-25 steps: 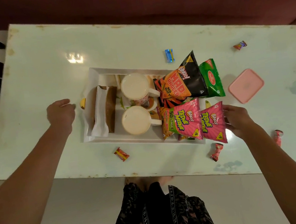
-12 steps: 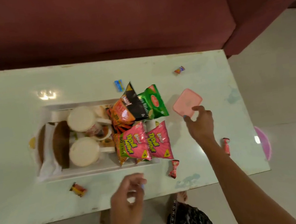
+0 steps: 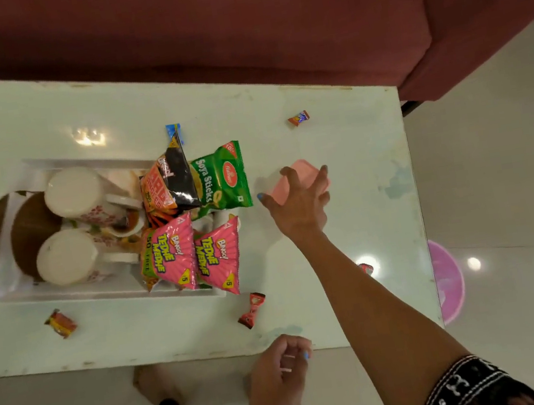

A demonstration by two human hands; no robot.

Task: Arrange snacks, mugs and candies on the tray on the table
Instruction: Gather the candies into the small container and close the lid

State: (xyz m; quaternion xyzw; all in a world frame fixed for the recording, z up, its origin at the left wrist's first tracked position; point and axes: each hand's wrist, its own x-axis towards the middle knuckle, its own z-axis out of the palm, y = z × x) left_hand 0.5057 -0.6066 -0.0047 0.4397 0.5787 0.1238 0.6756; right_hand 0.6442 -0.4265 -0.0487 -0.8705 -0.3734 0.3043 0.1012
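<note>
The right hand [image 3: 298,202] reaches over the counter [image 3: 336,143] with fingers spread on the pink lid [image 3: 303,176], just right of the green snack packet [image 3: 222,177]. The left hand [image 3: 278,368] hangs loosely curled and empty off the counter's near edge. The white tray [image 3: 98,290] at left holds two mugs [image 3: 74,194] and snack packets, with wrapped candies [image 3: 251,310] scattered around it.

Dim warm light, lamp glare on table [image 3: 280,113] (glossy), soft blur, wide-angle bending
</note>
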